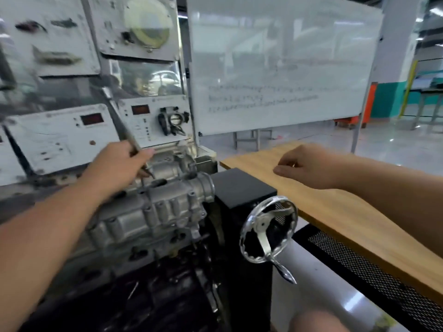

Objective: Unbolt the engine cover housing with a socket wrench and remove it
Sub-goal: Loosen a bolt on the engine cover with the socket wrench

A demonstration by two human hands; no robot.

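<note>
The grey cast engine cover housing (153, 212) sits on a black engine stand (242, 190) at centre left. My left hand (119, 166) grips the long metal handle of the socket wrench (119, 118), which slants up and to the left from the top of the housing. Its lower end meets the housing near the hand; the socket itself is hidden by my fingers. My right hand (309, 166) hovers over the wooden table (347, 212) to the right, fingers loosely curled and holding nothing.
A chrome handwheel (268, 232) with a crank handle sticks out from the stand's side. White instrument panels (62, 137) stand behind the engine, and a whiteboard (282, 65) fills the back. A black mesh frame (374, 276) runs under the table's edge.
</note>
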